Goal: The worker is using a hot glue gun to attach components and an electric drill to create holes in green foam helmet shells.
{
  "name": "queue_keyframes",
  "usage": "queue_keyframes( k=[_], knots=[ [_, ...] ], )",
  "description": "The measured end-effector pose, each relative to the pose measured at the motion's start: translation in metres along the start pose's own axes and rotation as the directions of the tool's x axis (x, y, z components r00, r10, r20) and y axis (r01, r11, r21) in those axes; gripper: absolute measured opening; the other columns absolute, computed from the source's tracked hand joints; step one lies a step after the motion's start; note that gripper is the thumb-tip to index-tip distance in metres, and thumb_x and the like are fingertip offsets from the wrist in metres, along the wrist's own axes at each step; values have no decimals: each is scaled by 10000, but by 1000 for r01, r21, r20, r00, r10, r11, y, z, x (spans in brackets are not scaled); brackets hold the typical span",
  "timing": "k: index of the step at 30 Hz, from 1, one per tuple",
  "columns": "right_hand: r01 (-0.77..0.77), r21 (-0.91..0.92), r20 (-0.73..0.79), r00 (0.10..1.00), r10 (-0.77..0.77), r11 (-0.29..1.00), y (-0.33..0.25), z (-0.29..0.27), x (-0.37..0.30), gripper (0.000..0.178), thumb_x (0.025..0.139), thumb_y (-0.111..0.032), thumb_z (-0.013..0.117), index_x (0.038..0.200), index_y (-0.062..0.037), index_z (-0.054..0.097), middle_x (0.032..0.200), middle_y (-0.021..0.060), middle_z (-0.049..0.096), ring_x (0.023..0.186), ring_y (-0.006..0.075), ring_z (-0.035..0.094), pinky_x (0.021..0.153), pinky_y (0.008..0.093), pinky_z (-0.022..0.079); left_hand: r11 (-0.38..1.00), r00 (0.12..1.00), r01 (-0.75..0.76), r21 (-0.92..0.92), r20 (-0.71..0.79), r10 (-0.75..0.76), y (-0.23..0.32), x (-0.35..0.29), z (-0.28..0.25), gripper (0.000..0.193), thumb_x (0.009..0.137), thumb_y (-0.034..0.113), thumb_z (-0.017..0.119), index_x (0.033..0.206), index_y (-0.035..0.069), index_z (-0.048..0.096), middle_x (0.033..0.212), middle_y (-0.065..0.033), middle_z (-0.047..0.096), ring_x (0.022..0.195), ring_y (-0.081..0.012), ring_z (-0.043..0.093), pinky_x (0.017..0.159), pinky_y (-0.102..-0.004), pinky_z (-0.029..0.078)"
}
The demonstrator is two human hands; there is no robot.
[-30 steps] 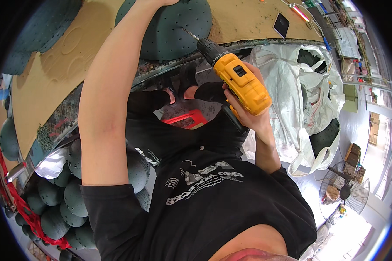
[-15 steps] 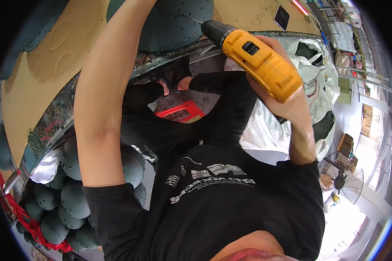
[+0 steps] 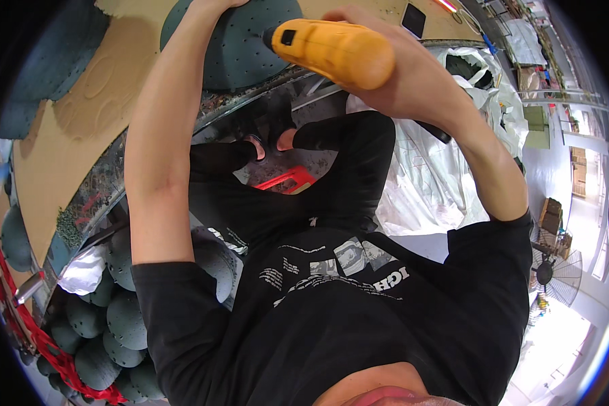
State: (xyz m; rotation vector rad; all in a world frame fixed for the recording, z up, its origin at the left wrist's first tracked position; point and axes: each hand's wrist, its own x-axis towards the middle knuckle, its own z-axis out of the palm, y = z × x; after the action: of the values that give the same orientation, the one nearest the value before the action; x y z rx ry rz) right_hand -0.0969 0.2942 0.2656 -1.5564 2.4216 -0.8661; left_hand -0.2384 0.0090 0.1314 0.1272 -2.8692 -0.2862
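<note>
My right hand is closed round the handle of a yellow cordless drill. The drill's black chuck points left, over a dark green dome-shaped piece dotted with small holes. I cannot make out the bit or whether it touches the dome. At the top edge my left hand is at the dome's upper left. Most of its fingers are cut off by the frame, so its grip does not show. The dome rests at the edge of a tan worktop.
More dark green domes are heaped at lower left, beside red strapping. White sacks stand right of my legs. A red stool is between my feet and lap. A tablet-like device lies on the worktop; a fan stands far right.
The drill has swung left over the dome, its rear end now facing me more. My right forearm has reached farther forward. The left arm has shifted only slightly.
</note>
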Motion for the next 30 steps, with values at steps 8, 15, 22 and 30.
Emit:
queue_keyframes(
  k=[8,15,22,30],
  knots=[
    [-156,-194,-78,987,143,969,46,41,-1,546,786,-125,774,1267,-67,522,1142,202,654,1040,419,629,871,443,512,998,999,-10,68,-34,12,6,1,4,516,1033,332,298,1292,-21,572,1355,-259,564,1277,-412,516,1095,-501,383],
    [-208,-57,-158,968,197,976,56,54,-3,537,796,-75,729,1270,-47,477,1075,230,667,1053,445,617,880,430,498,999,999,28,-20,-30,-29,15,1,-6,528,1020,371,341,1297,-19,563,1332,-272,573,1287,-420,511,1103,-518,379],
    [-137,93,-233,960,155,986,18,49,-83,622,799,28,705,1360,-27,443,1098,171,662,1015,358,658,855,366,511,999,1000,29,-12,-9,-29,5,-7,-7,511,1017,352,345,1286,-23,563,1328,-283,568,1275,-423,516,1099,-506,385],
    [273,952,-170,845,507,-136,136,189,-189,655,815,-51,638,1415,37,391,1040,187,584,474,116,471,442,240,401,999,999,36,25,-14,-36,29,-7,-16,463,1007,328,414,1251,-32,573,1314,-276,562,1261,-420,510,1066,-484,405]
  ],
)
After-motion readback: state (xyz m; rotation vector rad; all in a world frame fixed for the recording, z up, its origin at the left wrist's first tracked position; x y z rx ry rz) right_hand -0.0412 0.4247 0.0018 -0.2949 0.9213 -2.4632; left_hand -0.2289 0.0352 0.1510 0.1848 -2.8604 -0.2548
